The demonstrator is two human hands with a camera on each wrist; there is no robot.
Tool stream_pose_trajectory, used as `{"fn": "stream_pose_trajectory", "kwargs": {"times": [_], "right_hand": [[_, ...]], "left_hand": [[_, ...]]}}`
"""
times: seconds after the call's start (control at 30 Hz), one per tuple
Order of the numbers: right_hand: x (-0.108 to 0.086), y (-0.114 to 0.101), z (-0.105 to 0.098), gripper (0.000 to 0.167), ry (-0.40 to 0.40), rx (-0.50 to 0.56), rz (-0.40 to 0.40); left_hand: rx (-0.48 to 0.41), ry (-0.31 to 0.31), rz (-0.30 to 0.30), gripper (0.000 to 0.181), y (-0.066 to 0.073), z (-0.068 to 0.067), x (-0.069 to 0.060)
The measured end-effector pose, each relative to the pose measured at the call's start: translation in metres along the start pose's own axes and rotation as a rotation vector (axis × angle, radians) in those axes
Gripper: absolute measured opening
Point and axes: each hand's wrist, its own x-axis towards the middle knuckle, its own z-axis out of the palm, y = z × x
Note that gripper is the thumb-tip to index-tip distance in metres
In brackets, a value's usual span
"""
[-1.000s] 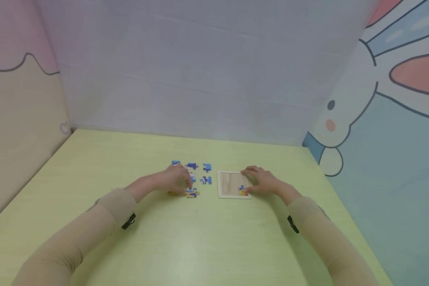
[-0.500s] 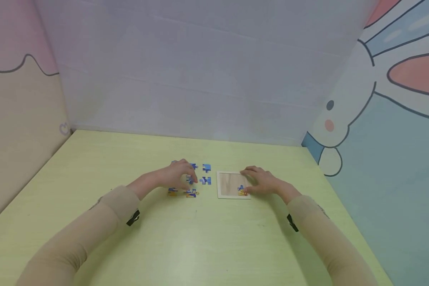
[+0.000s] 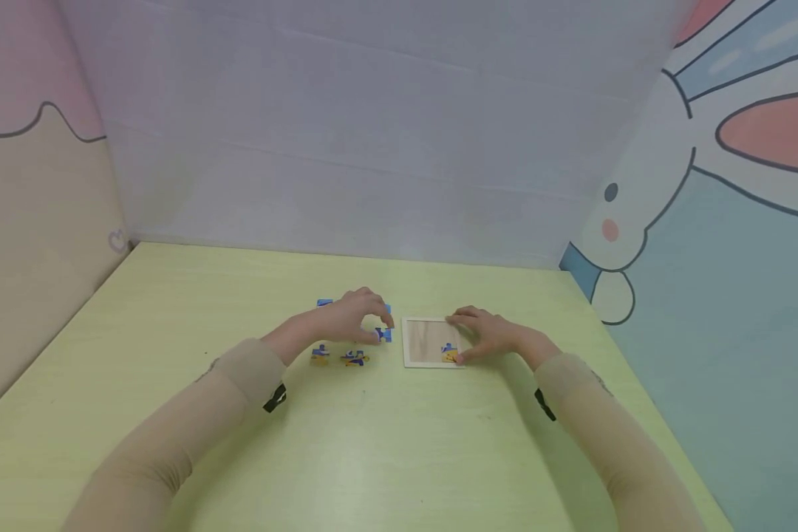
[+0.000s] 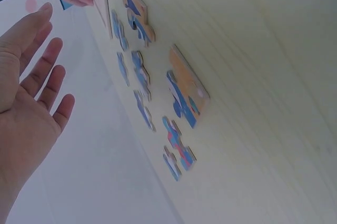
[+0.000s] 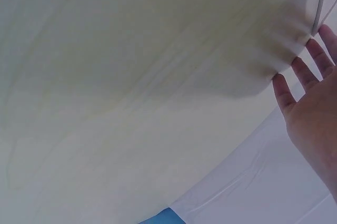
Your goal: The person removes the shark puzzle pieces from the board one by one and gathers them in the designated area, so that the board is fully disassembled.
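My left hand (image 3: pixel 349 316) hovers over the loose jigsaw pieces, thumb and fingers apart. In the left wrist view that hand (image 4: pixel 31 87) shows nothing between its digits. A blue piece (image 3: pixel 383 335) lies just beyond the thumb tip. My right hand (image 3: pixel 495 335) spans the right side of the square wooden puzzle tray (image 3: pixel 425 341), its index finger at the top rim and thumb near the lower right corner. One yellow-and-blue piece (image 3: pixel 448 352) sits in that corner. In the right wrist view, relaxed fingertips of the right hand (image 5: pixel 310 103) touch the tray's edge (image 5: pixel 319 8) and the table.
Two yellow-and-blue pieces (image 3: pixel 355 358) make up the front row left of the tray. Farther back lies a blue piece (image 3: pixel 324 301); others are partly hidden by the left hand. The left wrist view shows several loose pieces (image 4: pixel 140 74). A pale wall (image 3: pixel 346 148) closes off the back.
My left hand has moved right across the loose pieces toward the tray, uncovering the front-row pieces. The right hand has stayed on the tray.
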Motion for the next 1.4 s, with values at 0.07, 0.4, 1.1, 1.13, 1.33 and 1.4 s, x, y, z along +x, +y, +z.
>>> {"fn": "stream_pose_trajectory", "kwargs": {"times": [0.07,0.4,1.1,1.13,1.33,1.4], "right_hand": [[0.000,0.001,-0.001,0.096,-0.014,0.009,-0.001],[-0.002,0.001,-0.002,0.099,-0.029,0.000,-0.013],[0.000,0.004,0.006,0.101,0.049,-0.048,-0.056],[0.001,0.004,0.006,0.100,0.050,-0.053,-0.056],[0.000,0.004,0.006,0.098,0.058,-0.064,-0.058],[-0.001,0.004,0.006,0.098,0.058,-0.060,-0.057]], "left_hand": [[0.009,0.002,0.007,0.033,0.003,0.001,0.007],[-0.013,0.036,-0.042,0.036,0.016,0.011,0.036],[-0.052,-0.068,-0.054,0.041,0.031,0.047,0.080],[-0.042,-0.076,-0.057,0.041,0.033,0.048,0.081],[0.040,-0.122,-0.057,0.044,0.038,0.055,0.088],[0.065,-0.140,-0.053,0.046,0.037,0.058,0.091]]}}
